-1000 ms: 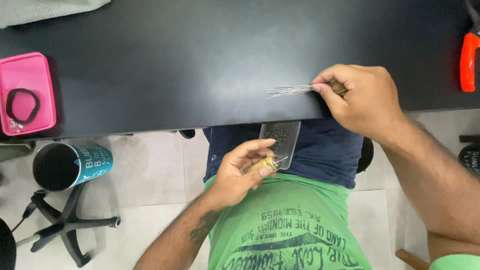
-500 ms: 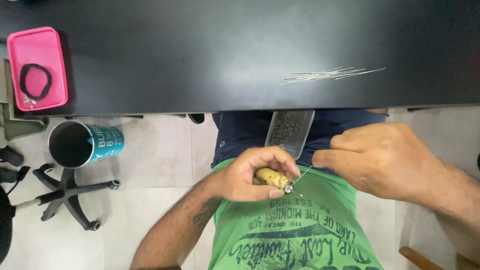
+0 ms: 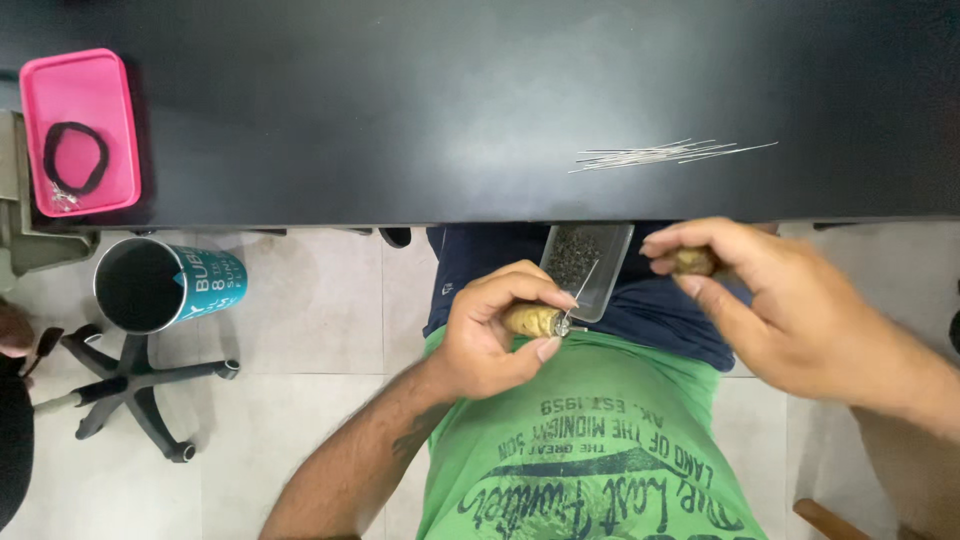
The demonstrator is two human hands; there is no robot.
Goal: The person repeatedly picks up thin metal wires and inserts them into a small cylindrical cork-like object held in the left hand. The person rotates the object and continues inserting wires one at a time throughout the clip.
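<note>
A teal cylindrical can (image 3: 165, 285) with a white printed label stood at the frame's left, below the worktop (image 3: 400, 110).

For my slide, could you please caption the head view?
Left hand holds a tan cork-like piece with thin wire; right hand pinches another.

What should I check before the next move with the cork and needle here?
1. Left hand grip on the tan cork-like cylinder: ok, pinched between thumb and fingers.
2. Thin metal needle seated in the cylinder's end: ok, it sticks up from the tip, tilted over the tray.
3. Clear rectangular plastic tray of dark bits steady on the lap: ok, it lies flat on the dark shorts.
4. Right hand grip on a small brownish piece: ok, held at the fingertips, though what it is cannot tell.
5. Bundle of thin metal needles on the black tabletop: ok, lying together near the edge.
</note>
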